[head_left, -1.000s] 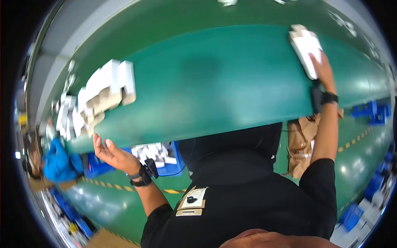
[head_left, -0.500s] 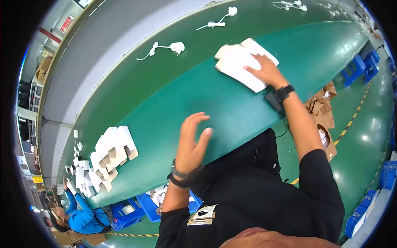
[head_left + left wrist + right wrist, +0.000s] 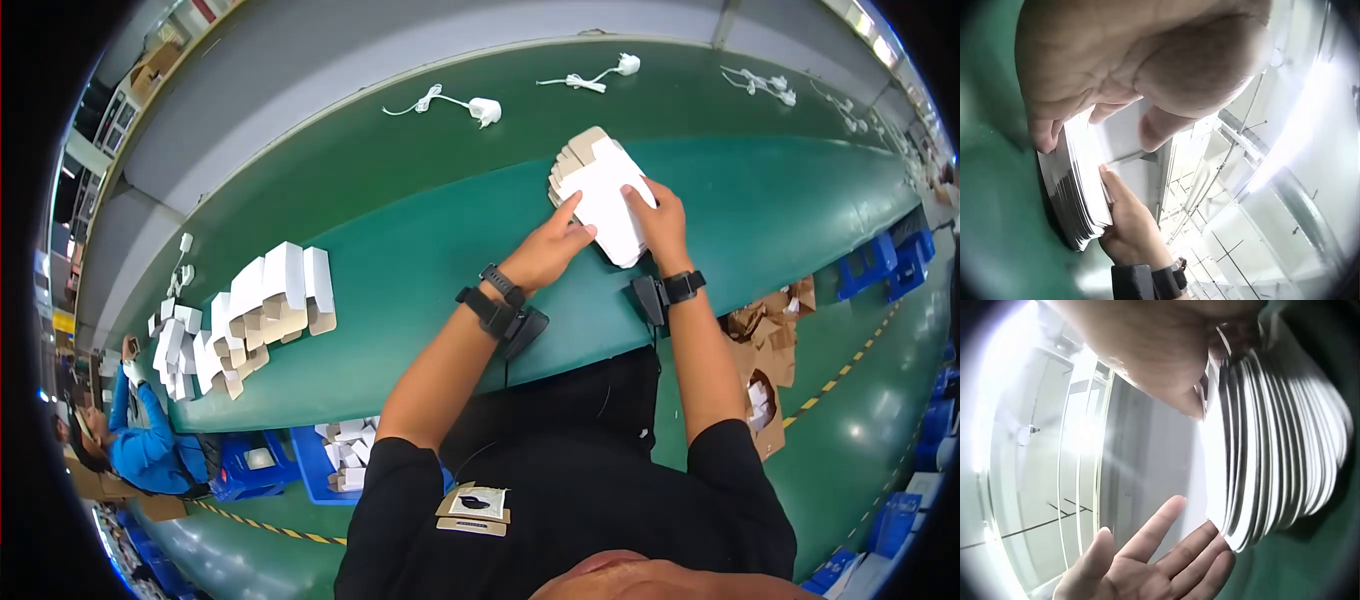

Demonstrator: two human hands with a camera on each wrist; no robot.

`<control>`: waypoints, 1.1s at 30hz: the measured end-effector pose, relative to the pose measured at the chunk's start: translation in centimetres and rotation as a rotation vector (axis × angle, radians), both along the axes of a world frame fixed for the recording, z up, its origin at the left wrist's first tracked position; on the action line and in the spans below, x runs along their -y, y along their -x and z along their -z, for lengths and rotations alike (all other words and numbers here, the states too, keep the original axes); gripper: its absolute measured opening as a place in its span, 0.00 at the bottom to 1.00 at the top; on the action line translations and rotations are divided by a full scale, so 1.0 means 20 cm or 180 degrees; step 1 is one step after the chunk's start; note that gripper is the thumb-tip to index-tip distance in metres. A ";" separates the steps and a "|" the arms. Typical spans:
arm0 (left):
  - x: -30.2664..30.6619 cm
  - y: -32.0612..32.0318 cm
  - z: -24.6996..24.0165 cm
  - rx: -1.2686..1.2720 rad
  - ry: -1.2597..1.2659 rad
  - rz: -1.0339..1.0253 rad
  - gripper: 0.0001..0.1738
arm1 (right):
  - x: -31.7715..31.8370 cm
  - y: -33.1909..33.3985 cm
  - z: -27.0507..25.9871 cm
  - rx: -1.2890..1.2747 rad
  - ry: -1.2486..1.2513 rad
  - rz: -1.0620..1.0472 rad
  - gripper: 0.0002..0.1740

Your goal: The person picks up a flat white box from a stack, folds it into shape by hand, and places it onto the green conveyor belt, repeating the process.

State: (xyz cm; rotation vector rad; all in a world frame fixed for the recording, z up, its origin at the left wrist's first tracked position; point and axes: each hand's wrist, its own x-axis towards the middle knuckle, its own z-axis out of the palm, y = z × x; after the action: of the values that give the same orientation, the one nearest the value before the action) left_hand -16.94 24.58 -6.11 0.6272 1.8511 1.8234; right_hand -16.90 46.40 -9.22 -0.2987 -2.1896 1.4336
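Note:
A stack of flat white cartons (image 3: 610, 205) with brown undersides lies on the green work surface (image 3: 450, 260) in front of the person. My right hand (image 3: 662, 222) grips its right side, thumb on top and fingers down along the edge. At the left side is my left hand (image 3: 547, 250). In the right wrist view the left hand (image 3: 1147, 569) has its fingers extended, with fingertips at the stack's near end and the thumb apart. Many thin layered edges of the cartons (image 3: 1272, 450) show there. Part of the right fingers is hidden behind the stack.
Standing white open boxes (image 3: 280, 285) cluster at the left. White plug adapters with cables (image 3: 485, 110) lie along the back strip. Below the edge are a blue bin (image 3: 315, 465) of white pieces and brown cardboard (image 3: 770, 350). A person in blue (image 3: 150, 450) sits far left.
My right hand has brought the cartons from the far right toward the middle. The left hand has moved from the left to the stack's side. The fanned cartons now lie more closely aligned.

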 end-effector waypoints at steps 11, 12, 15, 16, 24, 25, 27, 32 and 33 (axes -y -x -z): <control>0.14 -0.25 -0.22 0.0168 -0.1533 -0.0633 0.43 | 0.32 -0.30 -0.37 -0.0391 0.2641 -0.1075 0.15; 0.16 -0.27 -0.23 0.0274 -0.2055 -0.0720 0.45 | 0.42 -0.33 -0.40 -0.0386 0.2664 -0.1130 0.15; 0.31 -0.29 -0.25 0.0380 -0.2117 -0.0543 0.52 | 0.61 -0.40 -0.45 -0.0070 0.3785 -0.1980 0.17; 0.36 -0.30 -0.26 0.0467 -0.2156 -0.0435 0.56 | 0.64 -0.40 -0.43 0.0109 0.3644 -0.2214 0.17; 0.54 -0.38 -0.29 0.0872 -0.2161 0.0127 0.71 | 0.66 -0.41 -0.45 0.0856 0.1683 -0.3103 0.17; 0.54 -0.39 -0.29 0.0894 -0.2159 0.0184 0.71 | 0.63 -0.41 -0.49 0.0924 0.0721 -0.3127 0.15; 0.55 -0.44 -0.31 0.0456 -0.1876 -0.0132 0.71 | 0.58 -0.43 -0.56 0.1014 -0.0250 -0.3008 0.14; 0.60 -0.47 -0.26 -0.0197 -0.0526 0.0357 0.70 | 0.47 -0.47 -0.77 0.0261 -0.1268 -0.2033 0.15; 0.59 -0.49 -0.25 -0.0181 -0.0525 0.0412 0.70 | 0.46 -0.46 -0.82 0.0707 -0.1147 -0.2495 0.15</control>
State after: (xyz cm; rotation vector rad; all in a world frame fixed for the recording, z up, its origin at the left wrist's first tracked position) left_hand -7.22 12.75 -1.02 0.8456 1.6646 1.9025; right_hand -7.65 37.22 7.19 0.6229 -2.8593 1.3497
